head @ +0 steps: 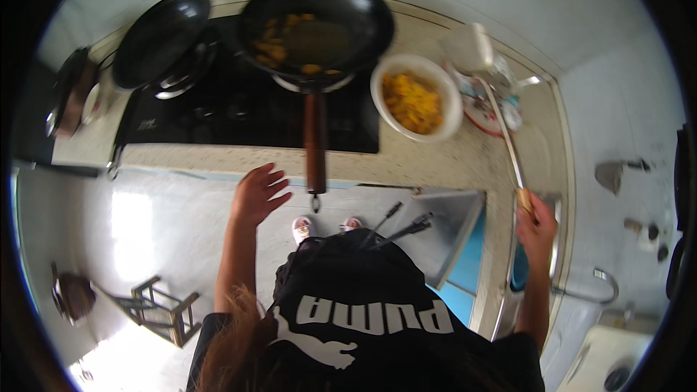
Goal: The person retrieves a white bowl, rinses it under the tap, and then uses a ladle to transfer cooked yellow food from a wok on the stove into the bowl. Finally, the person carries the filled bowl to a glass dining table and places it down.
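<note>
My right hand point(536, 224) grips the wooden end of a long-handled metal spatula point(506, 125), its blade raised over the back right of the counter. Nothing is in my left hand point(258, 194), which hovers with fingers apart just left of the wok's wooden handle point(315, 141). The black wok point(359, 16) sits on the cooktop point(218, 120), with yellow-orange food pieces point(272, 46) and some liquid inside. To its right stands a white bowl point(452, 100) filled with similar yellow-orange food point(412, 100).
A second black pan point(160, 38) rests tilted at the cooktop's left. Behind the bowl lie a red-rimmed dish point(482, 120) and crumpled clear plastic point(503, 73). The sink's faucet point(601, 288) is at right. A wooden stool point(169, 313) stands on the floor at lower left.
</note>
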Motion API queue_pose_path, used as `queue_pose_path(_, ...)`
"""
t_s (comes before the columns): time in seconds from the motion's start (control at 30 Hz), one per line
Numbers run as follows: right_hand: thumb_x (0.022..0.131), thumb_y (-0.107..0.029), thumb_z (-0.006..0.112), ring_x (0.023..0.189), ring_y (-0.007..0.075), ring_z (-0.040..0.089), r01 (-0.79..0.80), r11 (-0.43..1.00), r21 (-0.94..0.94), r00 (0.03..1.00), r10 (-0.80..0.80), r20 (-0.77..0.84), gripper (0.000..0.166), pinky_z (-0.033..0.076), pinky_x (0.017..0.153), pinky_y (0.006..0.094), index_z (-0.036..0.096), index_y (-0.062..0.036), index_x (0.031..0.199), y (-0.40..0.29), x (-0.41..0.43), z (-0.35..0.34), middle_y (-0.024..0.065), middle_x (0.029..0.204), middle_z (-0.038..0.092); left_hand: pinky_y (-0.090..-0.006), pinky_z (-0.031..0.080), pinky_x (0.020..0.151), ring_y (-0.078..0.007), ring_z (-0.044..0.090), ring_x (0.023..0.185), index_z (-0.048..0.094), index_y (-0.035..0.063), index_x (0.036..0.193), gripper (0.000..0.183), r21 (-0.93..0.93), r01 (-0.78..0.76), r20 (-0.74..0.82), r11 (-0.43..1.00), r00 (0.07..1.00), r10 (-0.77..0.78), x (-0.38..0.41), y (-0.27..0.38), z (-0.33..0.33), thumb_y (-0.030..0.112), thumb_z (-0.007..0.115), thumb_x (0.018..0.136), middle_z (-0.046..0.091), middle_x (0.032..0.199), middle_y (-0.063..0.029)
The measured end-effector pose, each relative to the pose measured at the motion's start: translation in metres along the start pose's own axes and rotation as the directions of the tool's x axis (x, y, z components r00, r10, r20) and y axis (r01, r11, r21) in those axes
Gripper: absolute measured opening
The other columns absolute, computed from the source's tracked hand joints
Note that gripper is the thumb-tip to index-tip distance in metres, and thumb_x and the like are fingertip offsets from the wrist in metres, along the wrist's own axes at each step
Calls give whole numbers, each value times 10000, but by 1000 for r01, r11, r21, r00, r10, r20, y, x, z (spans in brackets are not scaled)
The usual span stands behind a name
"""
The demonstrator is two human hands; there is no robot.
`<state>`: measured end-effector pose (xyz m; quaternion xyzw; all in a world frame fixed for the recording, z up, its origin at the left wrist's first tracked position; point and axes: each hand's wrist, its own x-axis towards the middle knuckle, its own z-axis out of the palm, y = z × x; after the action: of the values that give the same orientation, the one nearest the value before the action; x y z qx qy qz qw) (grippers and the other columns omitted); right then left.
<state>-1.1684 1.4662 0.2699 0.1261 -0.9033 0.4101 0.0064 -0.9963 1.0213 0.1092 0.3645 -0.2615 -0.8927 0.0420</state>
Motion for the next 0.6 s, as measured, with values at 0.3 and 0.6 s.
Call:
queue_pose_path(0.3,753,-20,574,515,44,472,146,989,3,976,-144,164,352,366,434,171,510,-9,1099,-87,58,26,21,716,557,-437,440,799,-249,512,933,461,78,1071,291,49,-25,-50,999,998,27,-11,7,6,230,473,824,532,990,-87)
queue_pose_path(0.6,720,-207,592,660,290,574,648,390,-655,722,-589,364,311,444,555,377,546,-110,1012,-154,172,111,113,754,601,-451,458,754,-262,527,881,452,55,1067,286,-108,-78,-79,991,994,70,-29,8,-24,177,476,810,536,930,-100)
